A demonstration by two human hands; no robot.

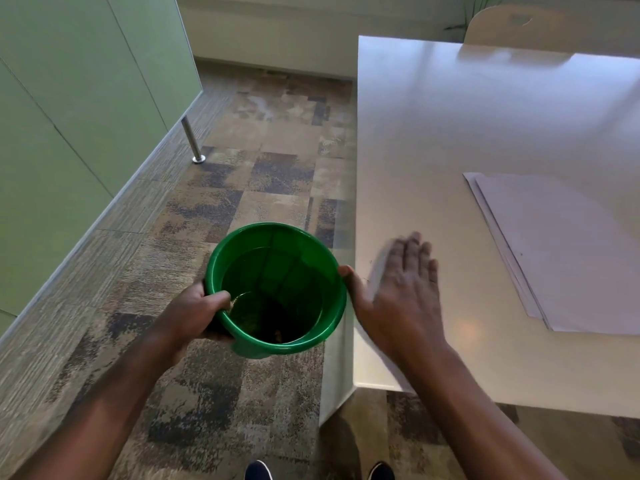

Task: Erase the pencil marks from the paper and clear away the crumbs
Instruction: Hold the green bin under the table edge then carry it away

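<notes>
"Crumbs (370, 262) barely show by the table (450, 116) edge; our right hand (401, 289) lies flat there, paper (571, 254) further right."
"Our left hand (197, 306) grips the green bucket (277, 237) beside that edge — any gap and we sweep them onto the floor (270, 140)."

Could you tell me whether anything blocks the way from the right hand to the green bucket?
Nothing visible does: the right hand lies open at the table edge, thumb at the rim of the green bucket, which the left hand grips.
</notes>
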